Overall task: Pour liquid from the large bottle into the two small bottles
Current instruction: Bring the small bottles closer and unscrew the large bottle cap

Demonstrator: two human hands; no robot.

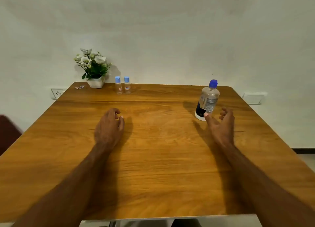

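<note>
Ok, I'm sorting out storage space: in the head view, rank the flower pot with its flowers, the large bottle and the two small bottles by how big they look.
1. Flower pot with its flowers, though it stands farther away than the large bottle.
2. Large bottle.
3. The two small bottles: they look alike, so no ranking between them.

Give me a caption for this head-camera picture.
Right hand opens toward the large bottle; left hand rests on the table; two small capped bottles wait.
</note>
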